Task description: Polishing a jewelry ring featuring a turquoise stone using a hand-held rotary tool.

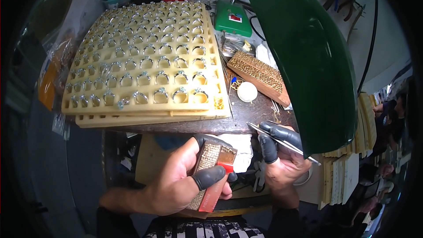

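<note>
On your left, a cream, slotted ring tray (101, 110) looks nearly full of silver rings with pale stones (161, 93). Your left hand (174, 185) is clamped round a brown, red-labelled block (207, 158), held below the bench edge; its gold, grainy face seems mostly covered, with a plain brown patch near the top. The dark wooden bench (240, 124) carries a second gold-beaded wooden block (257, 73). Your right hand (286, 167) pinches slim silver tweezers (284, 141); whether their tips hold anything, you cannot tell. Beyond stand a glossy green curved shade (313, 61), stacked cream trays (337, 180) and people.
</note>
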A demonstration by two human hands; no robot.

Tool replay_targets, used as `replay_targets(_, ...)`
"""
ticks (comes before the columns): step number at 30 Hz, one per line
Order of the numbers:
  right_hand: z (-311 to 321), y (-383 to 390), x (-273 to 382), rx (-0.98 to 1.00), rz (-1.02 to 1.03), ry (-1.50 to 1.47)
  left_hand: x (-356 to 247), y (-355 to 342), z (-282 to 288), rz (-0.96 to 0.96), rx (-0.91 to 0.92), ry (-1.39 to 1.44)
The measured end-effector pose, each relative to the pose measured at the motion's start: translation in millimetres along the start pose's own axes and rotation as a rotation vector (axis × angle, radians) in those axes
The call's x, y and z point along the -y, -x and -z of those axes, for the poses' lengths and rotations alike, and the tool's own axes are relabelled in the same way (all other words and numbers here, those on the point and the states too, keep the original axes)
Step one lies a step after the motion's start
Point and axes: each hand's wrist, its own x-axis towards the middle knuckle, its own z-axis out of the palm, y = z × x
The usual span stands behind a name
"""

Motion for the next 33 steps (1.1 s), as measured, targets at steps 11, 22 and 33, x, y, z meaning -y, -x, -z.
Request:
replay_targets(11, 8, -3, 5, 0.074, 0.087, 0.189, 0, -2, -1, -0.022, -0.001, 0.003)
replay_targets(22, 4, 4, 54, 0.351, 0.075, -0.064, 6, 0, -3, -0.082, -0.037, -0.096)
replay_targets(33, 3, -2, 62, 0.425, 0.174, 0.030, 10, 0, -8, -0.132, -0.060, -0.150)
